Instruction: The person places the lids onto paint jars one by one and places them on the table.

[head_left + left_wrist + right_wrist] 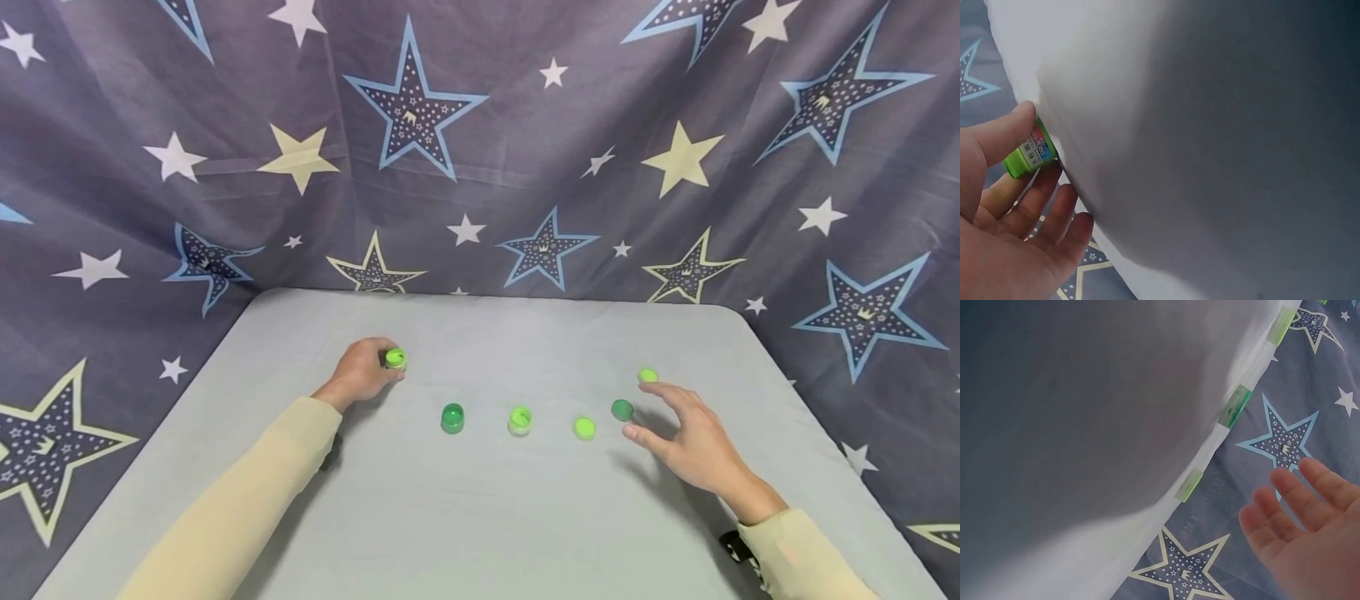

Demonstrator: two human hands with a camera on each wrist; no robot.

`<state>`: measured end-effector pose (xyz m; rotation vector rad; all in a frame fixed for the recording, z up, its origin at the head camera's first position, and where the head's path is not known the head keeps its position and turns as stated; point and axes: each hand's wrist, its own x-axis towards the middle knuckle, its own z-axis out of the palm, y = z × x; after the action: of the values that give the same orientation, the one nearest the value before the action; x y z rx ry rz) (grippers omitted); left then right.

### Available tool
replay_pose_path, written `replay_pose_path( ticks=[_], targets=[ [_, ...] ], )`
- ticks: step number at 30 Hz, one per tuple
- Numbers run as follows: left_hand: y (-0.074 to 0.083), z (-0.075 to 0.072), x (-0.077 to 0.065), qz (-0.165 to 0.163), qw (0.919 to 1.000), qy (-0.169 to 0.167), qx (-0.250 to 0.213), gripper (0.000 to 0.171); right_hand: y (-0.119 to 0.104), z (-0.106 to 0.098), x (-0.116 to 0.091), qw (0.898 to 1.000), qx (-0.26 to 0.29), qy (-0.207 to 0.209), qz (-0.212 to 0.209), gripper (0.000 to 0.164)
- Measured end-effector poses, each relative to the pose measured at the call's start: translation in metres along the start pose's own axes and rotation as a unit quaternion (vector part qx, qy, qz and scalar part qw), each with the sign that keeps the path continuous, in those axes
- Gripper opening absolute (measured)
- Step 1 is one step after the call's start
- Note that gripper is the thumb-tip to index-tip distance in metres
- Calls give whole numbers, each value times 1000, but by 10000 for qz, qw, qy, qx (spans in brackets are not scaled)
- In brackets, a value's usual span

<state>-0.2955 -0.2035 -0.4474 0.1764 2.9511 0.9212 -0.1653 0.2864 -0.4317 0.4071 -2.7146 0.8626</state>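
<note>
A small clear jar point(395, 359) with bright green contents is held by my left hand point(363, 371) at the left of the table. In the left wrist view, thumb and forefinger grip this labelled jar point(1032, 153) by its sides. My right hand point(693, 437) is spread at the right, fingers extended and nothing in its grasp. Its forefinger tip is right at a bright green lid point(647, 376), and its thumb tip is just below a dark green lid point(622, 409). Another bright green lid point(585, 428) lies left of that thumb.
Between the hands, a dark green jar point(453, 418) and a bright green jar point(520, 421) stand uncovered on the grey-white table point(465, 517). A star-patterned curtain point(495, 192) hangs behind and at both sides of it.
</note>
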Motion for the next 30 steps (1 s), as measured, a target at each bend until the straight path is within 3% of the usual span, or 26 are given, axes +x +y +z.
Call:
replay_pose_path(
  ticks=[7, 30],
  targets=[
    [0, -2, -2, -95, 9998, 29, -197, 42, -1, 3, 1, 10000, 2, -68, -26, 69],
    [11, -14, -26, 343, 9987, 81, -365, 33, -5, 11, 3, 9993, -100, -189, -307, 69]
  ],
)
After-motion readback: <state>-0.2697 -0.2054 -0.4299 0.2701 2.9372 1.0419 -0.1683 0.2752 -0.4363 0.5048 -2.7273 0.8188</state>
